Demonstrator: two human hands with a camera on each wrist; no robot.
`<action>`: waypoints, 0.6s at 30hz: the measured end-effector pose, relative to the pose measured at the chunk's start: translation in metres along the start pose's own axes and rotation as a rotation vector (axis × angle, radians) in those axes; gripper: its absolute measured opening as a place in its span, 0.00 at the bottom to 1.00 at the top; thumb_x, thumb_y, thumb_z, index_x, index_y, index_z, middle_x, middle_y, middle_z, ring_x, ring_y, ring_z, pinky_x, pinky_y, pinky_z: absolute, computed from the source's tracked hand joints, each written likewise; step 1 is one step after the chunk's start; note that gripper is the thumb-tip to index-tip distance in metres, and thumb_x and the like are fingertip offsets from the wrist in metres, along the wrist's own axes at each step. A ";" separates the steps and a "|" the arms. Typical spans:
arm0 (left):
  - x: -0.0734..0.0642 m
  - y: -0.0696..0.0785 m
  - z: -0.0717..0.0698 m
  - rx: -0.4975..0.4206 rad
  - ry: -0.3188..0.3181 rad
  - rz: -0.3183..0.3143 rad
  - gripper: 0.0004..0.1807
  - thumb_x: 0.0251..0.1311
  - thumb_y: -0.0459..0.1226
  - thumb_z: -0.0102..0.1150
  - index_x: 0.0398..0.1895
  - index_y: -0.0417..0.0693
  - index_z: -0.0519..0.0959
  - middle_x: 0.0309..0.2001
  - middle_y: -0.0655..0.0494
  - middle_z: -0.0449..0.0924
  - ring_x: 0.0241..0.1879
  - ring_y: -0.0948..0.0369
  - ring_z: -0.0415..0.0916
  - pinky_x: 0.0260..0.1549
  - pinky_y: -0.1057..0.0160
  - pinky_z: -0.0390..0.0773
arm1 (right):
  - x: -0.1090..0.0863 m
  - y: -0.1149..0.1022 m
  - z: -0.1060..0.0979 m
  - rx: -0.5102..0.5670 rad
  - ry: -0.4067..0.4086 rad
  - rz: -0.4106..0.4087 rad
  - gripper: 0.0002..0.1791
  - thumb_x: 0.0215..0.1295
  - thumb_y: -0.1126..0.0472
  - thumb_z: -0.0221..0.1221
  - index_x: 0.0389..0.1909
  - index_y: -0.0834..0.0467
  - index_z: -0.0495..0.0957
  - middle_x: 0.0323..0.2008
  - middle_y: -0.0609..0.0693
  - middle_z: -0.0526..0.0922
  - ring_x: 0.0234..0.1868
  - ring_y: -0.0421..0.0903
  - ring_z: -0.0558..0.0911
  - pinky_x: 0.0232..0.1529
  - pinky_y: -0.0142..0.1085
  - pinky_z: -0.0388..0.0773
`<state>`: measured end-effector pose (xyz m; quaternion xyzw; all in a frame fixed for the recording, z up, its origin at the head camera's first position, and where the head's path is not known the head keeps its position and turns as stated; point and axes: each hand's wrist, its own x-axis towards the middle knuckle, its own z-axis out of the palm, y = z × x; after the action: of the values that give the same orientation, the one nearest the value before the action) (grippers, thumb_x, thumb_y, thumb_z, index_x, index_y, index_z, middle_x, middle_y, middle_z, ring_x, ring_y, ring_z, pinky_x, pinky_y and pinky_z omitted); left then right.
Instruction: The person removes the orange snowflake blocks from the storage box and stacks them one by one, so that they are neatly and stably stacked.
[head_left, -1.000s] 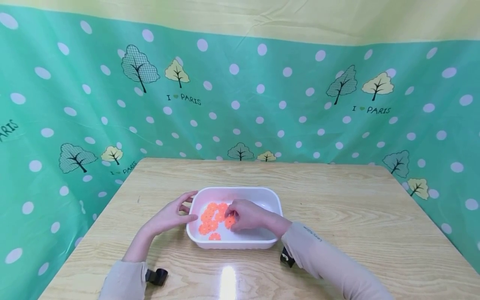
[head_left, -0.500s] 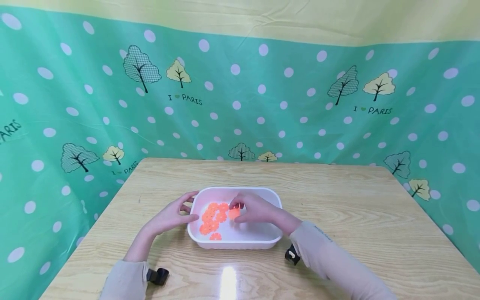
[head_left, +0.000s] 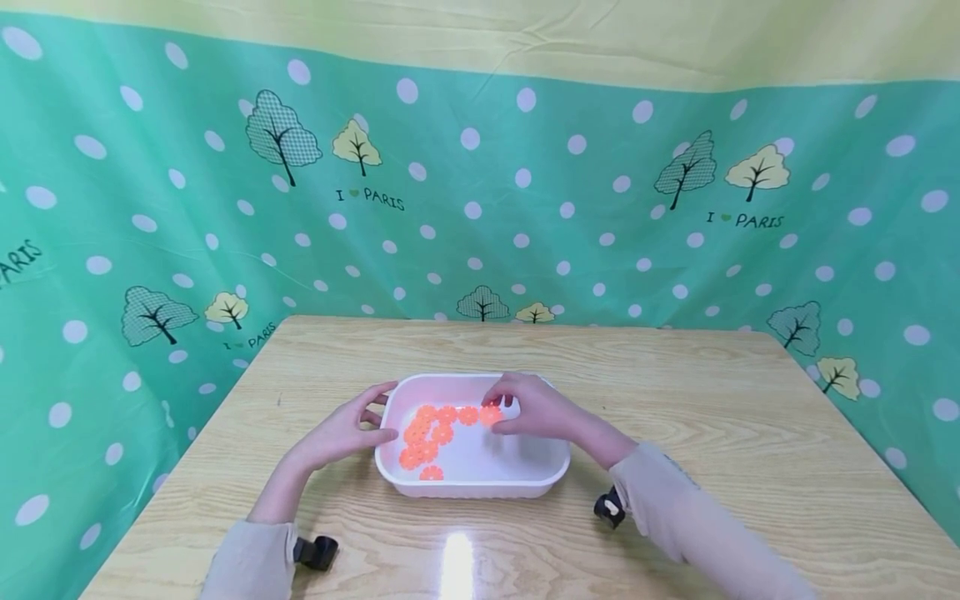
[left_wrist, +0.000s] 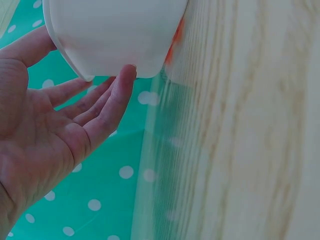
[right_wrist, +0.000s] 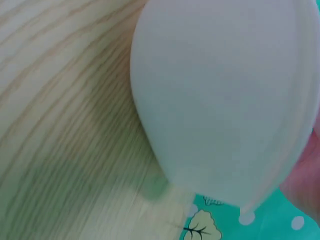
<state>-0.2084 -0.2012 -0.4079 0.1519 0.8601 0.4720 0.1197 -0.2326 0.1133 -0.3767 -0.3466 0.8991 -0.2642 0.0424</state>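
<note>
A white plastic bin stands on the table with several orange notched discs in its left half. Along its far side some discs lie in a row, and my right hand pinches another orange notched disc at that row's right end. My left hand holds the bin's left end, thumb at the rim and fingers outside. In the left wrist view, the fingers of my left hand touch the bin's end wall. The bin wall hides most of my right hand in the right wrist view.
The bin rests on a wood-grain table. A green dotted cloth hangs behind and beside it. Black wrist cameras sit under both sleeves, low over the tabletop. The right half of the bin's floor shows white.
My right hand has moved right and slightly away inside the bin with the pinched disc, uncovering a disc in the far row. My left hand stays at the bin's left end.
</note>
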 end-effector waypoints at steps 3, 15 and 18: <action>0.001 -0.002 0.001 0.000 0.001 -0.011 0.40 0.52 0.39 0.63 0.68 0.49 0.55 0.55 0.44 0.69 0.46 0.53 0.72 0.34 0.62 0.76 | -0.004 0.004 -0.004 0.016 0.021 0.020 0.16 0.49 0.56 0.67 0.40 0.52 0.80 0.35 0.41 0.77 0.37 0.42 0.74 0.37 0.32 0.71; 0.003 0.000 0.000 0.015 -0.003 -0.009 0.43 0.50 0.45 0.65 0.68 0.50 0.55 0.57 0.46 0.66 0.46 0.54 0.72 0.35 0.63 0.76 | -0.026 0.020 -0.023 0.031 0.117 0.047 0.17 0.47 0.54 0.68 0.40 0.51 0.80 0.32 0.39 0.76 0.35 0.41 0.74 0.34 0.31 0.71; 0.003 0.000 0.000 0.024 0.004 -0.018 0.43 0.49 0.46 0.65 0.67 0.51 0.56 0.56 0.47 0.67 0.45 0.55 0.72 0.35 0.63 0.76 | -0.032 0.025 -0.026 0.015 0.135 0.049 0.17 0.48 0.53 0.68 0.40 0.51 0.80 0.32 0.38 0.76 0.35 0.40 0.73 0.33 0.31 0.70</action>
<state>-0.2113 -0.1999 -0.4086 0.1448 0.8674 0.4607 0.1204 -0.2302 0.1613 -0.3705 -0.3052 0.9062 -0.2925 -0.0093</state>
